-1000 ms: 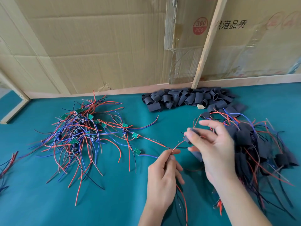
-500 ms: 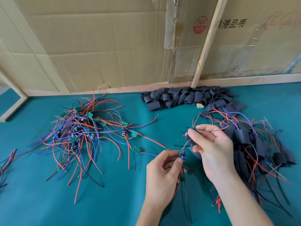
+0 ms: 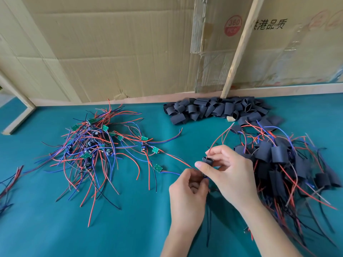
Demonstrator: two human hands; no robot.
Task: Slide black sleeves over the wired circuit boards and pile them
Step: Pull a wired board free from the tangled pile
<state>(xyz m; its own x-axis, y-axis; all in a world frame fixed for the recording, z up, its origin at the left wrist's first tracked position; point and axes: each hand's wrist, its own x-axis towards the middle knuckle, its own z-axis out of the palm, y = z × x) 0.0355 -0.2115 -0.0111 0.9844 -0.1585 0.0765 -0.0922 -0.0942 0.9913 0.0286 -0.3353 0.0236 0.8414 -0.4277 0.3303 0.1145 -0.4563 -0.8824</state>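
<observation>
My right hand (image 3: 229, 171) pinches a black sleeve (image 3: 207, 160) between thumb and fingers, with red wires rising out of its top. Just below it my left hand (image 3: 191, 193) grips a small wired circuit board (image 3: 204, 176), mostly hidden by the fingers; its black wires hang down. A tangle of bare green boards with red, blue and black wires (image 3: 92, 151) lies at the left. Loose black sleeves (image 3: 215, 109) are heaped at the back. Sleeved boards (image 3: 278, 164) are piled at the right.
The teal table top (image 3: 55, 229) runs to a wooden rail and cardboard wall (image 3: 111, 52) at the back. A slanted wooden strip (image 3: 239, 47) stands behind the sleeves. A few stray wires (image 3: 9, 182) lie at the far left edge.
My hands have come together: the left hand brought the board up under the sleeve, and the red wires now pass through the sleeve held by my right hand.
</observation>
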